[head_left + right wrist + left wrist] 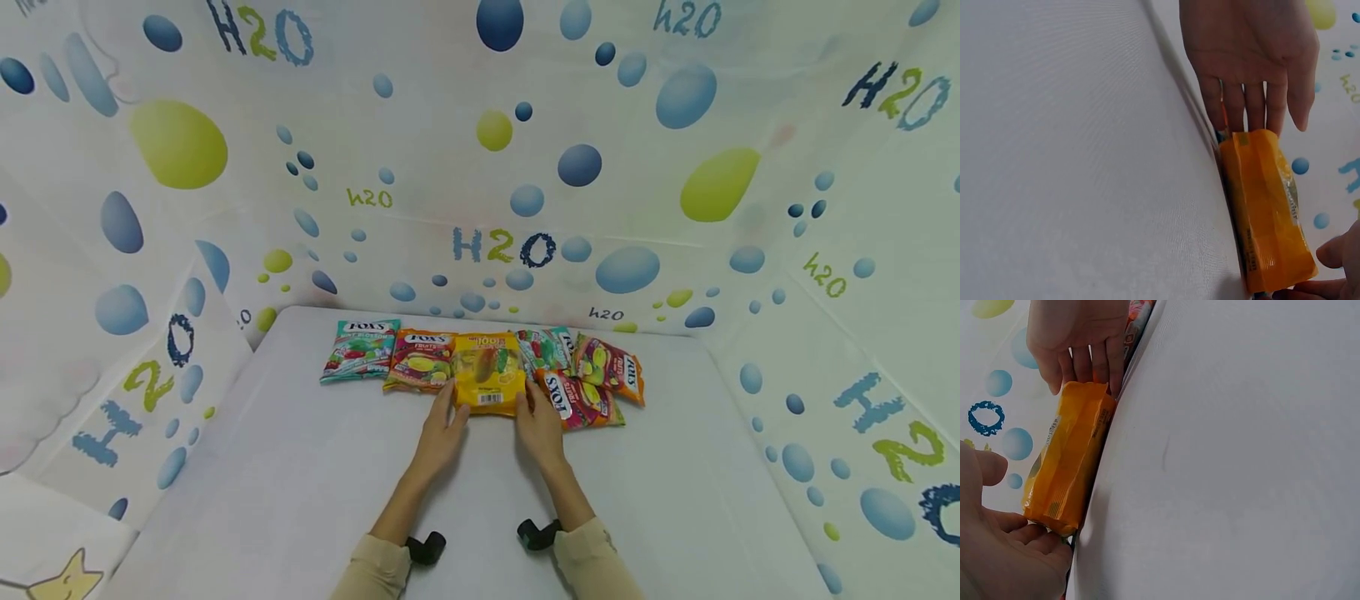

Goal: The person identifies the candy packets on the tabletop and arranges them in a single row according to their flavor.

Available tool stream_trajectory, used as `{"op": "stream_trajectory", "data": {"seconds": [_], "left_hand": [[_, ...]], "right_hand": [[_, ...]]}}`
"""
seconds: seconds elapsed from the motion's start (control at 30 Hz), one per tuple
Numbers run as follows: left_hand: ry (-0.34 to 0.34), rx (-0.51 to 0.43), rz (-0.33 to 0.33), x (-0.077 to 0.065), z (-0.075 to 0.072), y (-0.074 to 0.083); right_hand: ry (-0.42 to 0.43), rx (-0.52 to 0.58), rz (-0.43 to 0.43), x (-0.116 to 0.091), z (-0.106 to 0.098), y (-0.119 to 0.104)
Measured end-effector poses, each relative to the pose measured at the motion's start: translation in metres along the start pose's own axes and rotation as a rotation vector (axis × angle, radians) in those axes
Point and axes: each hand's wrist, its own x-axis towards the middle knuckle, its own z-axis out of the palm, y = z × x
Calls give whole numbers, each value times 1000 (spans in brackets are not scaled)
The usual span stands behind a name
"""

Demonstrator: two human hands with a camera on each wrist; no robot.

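Note:
A yellow candy bag with fruit pictures and a barcode stands in the middle of the row of bags. My left hand touches its left end with nearly straight fingers, thumb apart from the bag. At the right end, my right hand does the same. Seen from the left wrist, the bag's orange side lies between both hands' fingers. The right wrist view shows the left hand with straight fingers reaching the bag's end. The bag hides some fingertips.
Left of the yellow bag are a green Fox's bag and an orange Fox's bag. To the right lie another green bag and two orange-red Fox's bags, one nearer and one farther. A patterned curtain surrounds the white table.

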Motion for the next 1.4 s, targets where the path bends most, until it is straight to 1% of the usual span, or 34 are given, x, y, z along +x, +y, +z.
{"op": "stream_trajectory", "data": {"seconds": [0.1,0.23,0.3,0.5,0.63,0.77,0.97,1.17,1.27,1.4], "left_hand": [[8,-4,4,2,1,0],[9,-6,-7,4,2,0],[4,-9,-14,5,3,0],[-9,-8,-6,9,4,0],[-5,-21,-18,10,8,0],[-3,-43,-49,10,12,1],[-5,-97,-73,8,14,6],[-25,-164,-63,9,13,9],[-22,-188,-54,9,13,9],[-18,-218,-61,8,15,7]], "right_hand": [[-5,19,18,4,1,0],[-9,57,43,9,2,0],[-7,66,51,12,3,0],[5,96,66,18,6,0],[8,110,67,18,6,-1],[8,111,66,18,6,-1],[6,147,31,18,9,-1],[16,196,10,18,12,2],[25,220,-10,17,12,2],[47,237,-34,16,14,3]]}}
